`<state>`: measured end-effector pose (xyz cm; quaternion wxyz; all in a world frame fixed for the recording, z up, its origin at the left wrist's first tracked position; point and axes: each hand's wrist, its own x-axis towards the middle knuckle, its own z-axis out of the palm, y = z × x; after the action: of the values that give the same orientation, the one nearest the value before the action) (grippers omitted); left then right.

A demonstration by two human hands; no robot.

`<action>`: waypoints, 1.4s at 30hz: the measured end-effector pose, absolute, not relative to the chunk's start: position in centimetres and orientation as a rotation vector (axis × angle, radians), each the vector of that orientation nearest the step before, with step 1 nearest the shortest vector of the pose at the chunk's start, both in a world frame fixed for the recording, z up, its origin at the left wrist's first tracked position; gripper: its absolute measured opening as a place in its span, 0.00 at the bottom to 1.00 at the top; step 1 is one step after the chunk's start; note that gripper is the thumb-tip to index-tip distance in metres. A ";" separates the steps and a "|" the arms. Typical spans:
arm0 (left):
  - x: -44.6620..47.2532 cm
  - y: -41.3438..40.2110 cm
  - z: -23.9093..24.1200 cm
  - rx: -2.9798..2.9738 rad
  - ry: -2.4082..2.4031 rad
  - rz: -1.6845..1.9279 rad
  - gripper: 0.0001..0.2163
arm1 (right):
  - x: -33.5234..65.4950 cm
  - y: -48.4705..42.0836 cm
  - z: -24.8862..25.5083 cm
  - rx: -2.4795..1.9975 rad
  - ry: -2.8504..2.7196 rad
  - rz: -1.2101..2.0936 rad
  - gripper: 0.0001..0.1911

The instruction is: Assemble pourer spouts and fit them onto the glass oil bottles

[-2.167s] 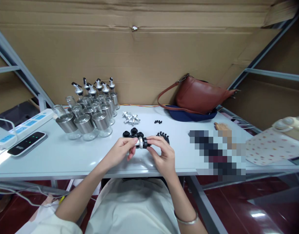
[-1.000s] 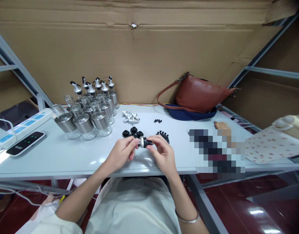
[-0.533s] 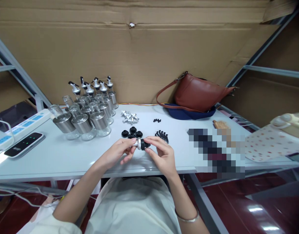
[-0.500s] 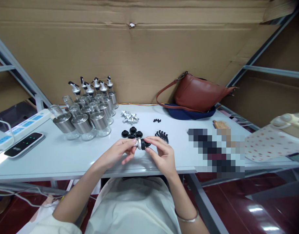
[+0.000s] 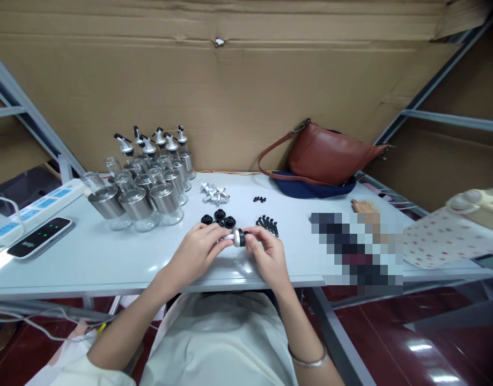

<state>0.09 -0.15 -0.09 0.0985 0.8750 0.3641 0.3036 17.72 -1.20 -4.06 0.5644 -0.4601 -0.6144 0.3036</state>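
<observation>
Between my two hands is a pourer spout (image 5: 237, 237), silver on its left part with a black stopper on its right end. My left hand (image 5: 204, 246) is closed around the silver spout end. The fingertips of my right hand (image 5: 268, 253) pinch the black stopper end. Just beyond my hands lie several black stoppers (image 5: 229, 221), partly hidden by my left fingers. Behind them is a small heap of silver spouts (image 5: 214, 194). Black flap levers (image 5: 267, 225) lie in a row behind my right hand, and small black pieces (image 5: 259, 199) sit farther back.
Glass bottles with steel bands (image 5: 134, 202) stand at the left, the rear ones topped with pourers. A power strip (image 5: 41, 206) and a black-topped device (image 5: 40, 239) lie farther left. A brown bag (image 5: 326, 153) rests on a navy cap (image 5: 310, 186) at the back right.
My left fingers have closed in and the loose lower fingers have curled. The pourer spout has shifted slightly right, and my right fingers have drawn together at its black end.
</observation>
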 end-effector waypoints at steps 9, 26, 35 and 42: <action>0.2 0.1 -1.0 3.018 0.918 1.094 0.06 | 17.6 -0.7 -5.1 -1.224 -1.444 0.882 0.26; -0.1 0.2 -0.2 1.967 1.231 0.785 0.15 | 17.6 -1.2 -4.1 -0.852 -1.619 0.584 0.07; -0.3 0.7 -0.5 1.600 1.050 0.635 0.17 | 17.6 -1.5 -4.0 -0.816 -1.589 0.619 0.12; -0.4 0.2 0.7 1.812 1.031 0.768 0.11 | 17.5 -1.5 -4.0 -1.051 -1.430 0.731 0.06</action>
<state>-0.41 0.17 0.72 0.4438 0.7309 0.4157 0.3098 17.53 -1.47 -4.03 0.5740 -0.4485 -0.6101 0.3118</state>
